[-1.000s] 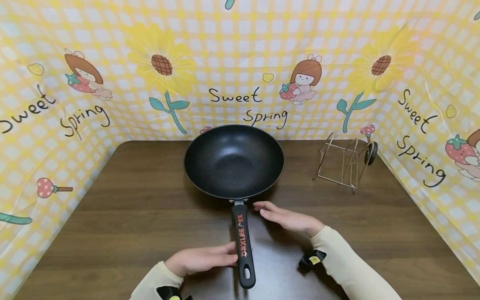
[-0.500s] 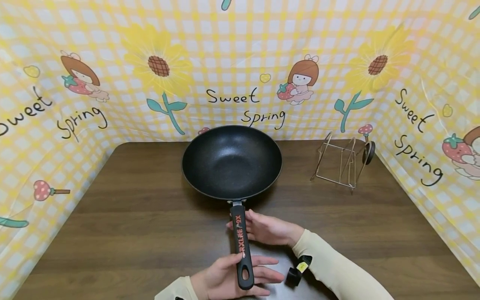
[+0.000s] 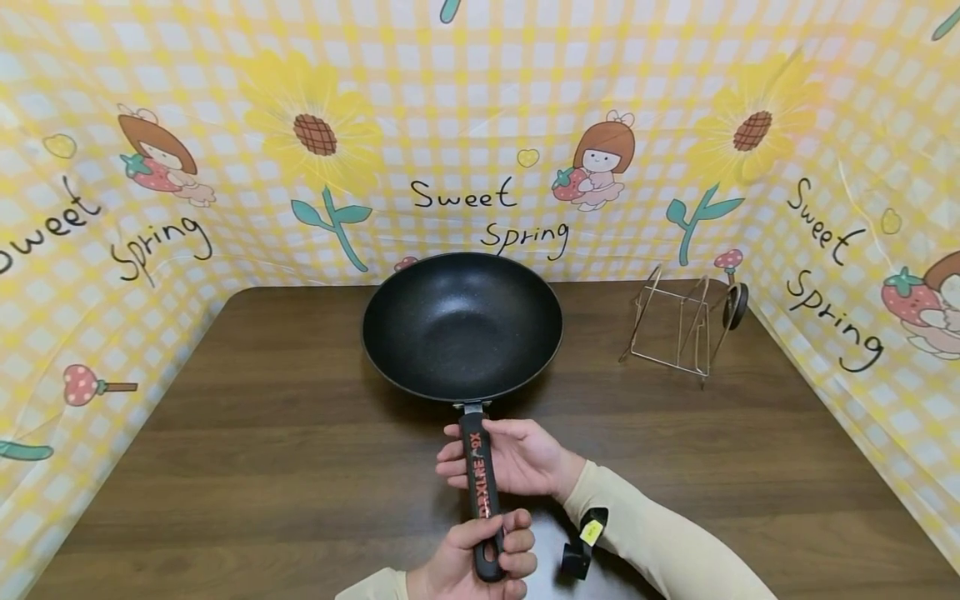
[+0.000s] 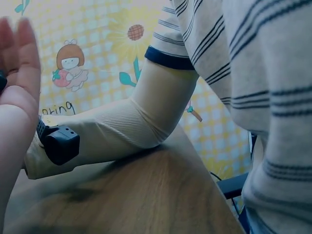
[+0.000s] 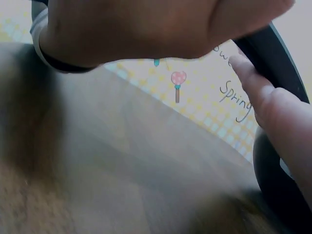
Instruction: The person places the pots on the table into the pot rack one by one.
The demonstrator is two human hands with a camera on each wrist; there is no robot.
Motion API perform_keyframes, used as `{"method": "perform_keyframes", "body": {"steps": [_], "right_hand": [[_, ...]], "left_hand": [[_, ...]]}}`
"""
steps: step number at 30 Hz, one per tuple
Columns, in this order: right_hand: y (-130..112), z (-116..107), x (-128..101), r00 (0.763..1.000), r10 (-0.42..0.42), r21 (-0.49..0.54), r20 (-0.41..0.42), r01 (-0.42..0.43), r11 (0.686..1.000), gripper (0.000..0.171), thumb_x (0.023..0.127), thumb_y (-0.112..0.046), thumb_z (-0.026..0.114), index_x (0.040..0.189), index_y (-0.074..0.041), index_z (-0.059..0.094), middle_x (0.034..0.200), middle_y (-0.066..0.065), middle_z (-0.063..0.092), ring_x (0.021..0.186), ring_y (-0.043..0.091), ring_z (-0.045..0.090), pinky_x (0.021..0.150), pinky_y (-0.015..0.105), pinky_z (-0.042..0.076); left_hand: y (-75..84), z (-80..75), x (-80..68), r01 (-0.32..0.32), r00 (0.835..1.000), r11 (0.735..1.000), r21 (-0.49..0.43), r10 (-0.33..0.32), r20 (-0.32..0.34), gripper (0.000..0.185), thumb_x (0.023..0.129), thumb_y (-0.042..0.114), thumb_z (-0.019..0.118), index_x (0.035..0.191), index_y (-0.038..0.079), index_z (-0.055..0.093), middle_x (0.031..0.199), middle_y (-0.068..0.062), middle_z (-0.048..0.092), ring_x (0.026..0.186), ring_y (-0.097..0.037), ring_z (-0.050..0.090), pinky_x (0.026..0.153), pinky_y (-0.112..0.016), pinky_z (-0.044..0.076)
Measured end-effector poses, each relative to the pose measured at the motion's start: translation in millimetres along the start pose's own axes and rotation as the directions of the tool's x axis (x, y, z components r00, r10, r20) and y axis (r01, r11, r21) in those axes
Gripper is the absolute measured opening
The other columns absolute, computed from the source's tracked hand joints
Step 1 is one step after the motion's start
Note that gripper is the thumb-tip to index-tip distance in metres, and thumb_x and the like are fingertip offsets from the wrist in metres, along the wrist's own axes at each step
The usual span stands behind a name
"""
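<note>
Black and speckled inside, the pan [image 3: 462, 327] sits mid-table on the brown wooden table [image 3: 262, 433], its long handle [image 3: 480, 483] pointing toward the near edge. The right hand [image 3: 517, 457] cups the upper handle, fingers curled under it; the left hand [image 3: 472, 562] is clamped round the handle's near end. The pan looks rigid and probably bowl-heavy, so it would likely tip forward; a two-handed hold along the handle suits it. A wire rack [image 3: 678, 329] stands far right.
</note>
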State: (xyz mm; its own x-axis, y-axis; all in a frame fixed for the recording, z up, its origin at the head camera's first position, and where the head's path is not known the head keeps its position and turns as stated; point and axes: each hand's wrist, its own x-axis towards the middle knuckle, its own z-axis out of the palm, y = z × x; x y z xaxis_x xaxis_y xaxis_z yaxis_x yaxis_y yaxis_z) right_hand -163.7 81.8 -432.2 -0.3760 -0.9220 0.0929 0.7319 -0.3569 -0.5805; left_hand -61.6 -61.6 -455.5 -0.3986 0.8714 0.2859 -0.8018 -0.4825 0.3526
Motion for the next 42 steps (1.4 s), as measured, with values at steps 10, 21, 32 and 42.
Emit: {"method": "perform_keyframes", "body": {"steps": [10,21,32,42], "right_hand": [[3,6,3,1.000,0.017,0.116,0.010,-0.018,0.993,0.022,0.103,-0.017,0.039,0.124,-0.011,0.041,0.098,0.001,0.042,0.088,0.014,0.048,0.096,0.031,0.042],[6,7,5,1.000,0.003,0.061,-0.012,-0.002,0.998,0.010,0.100,-0.013,0.045,0.110,-0.013,0.043,0.087,-0.001,0.036,0.076,0.011,0.045,0.083,0.027,0.039],[9,5,4,0.999,-0.027,0.000,-0.018,0.027,1.000,0.011,0.099,-0.008,0.042,0.108,-0.013,0.045,0.085,-0.001,0.036,0.074,0.010,0.045,0.079,0.027,0.039],[3,4,3,0.998,-0.049,-0.061,0.037,0.052,0.997,0.018,0.096,-0.004,0.042,0.109,-0.014,0.050,0.083,-0.002,0.040,0.072,0.010,0.045,0.075,0.027,0.040]], "left_hand": [[4.6,5.7,9.3,0.025,0.978,0.998,-0.064,-0.011,0.208,0.032,0.100,0.047,0.049,0.083,0.021,0.040,0.065,0.009,0.027,0.054,-0.005,0.019,0.046,-0.012,0.022],[8.6,3.4,6.1,0.122,0.977,0.992,-0.030,-0.115,0.179,0.029,0.104,0.035,0.051,0.081,0.023,0.037,0.066,0.008,0.024,0.055,-0.005,0.018,0.050,-0.014,0.016],[11.5,-1.3,4.2,0.160,0.980,0.980,0.115,-0.171,0.099,0.030,0.105,0.033,0.050,0.079,0.024,0.039,0.064,0.009,0.025,0.055,-0.003,0.020,0.050,-0.015,0.015],[6.0,-2.0,2.3,0.130,0.990,0.959,0.254,-0.114,-0.077,0.030,0.107,0.028,0.044,0.078,0.024,0.041,0.064,0.010,0.029,0.055,-0.002,0.023,0.051,-0.017,0.015]]}}
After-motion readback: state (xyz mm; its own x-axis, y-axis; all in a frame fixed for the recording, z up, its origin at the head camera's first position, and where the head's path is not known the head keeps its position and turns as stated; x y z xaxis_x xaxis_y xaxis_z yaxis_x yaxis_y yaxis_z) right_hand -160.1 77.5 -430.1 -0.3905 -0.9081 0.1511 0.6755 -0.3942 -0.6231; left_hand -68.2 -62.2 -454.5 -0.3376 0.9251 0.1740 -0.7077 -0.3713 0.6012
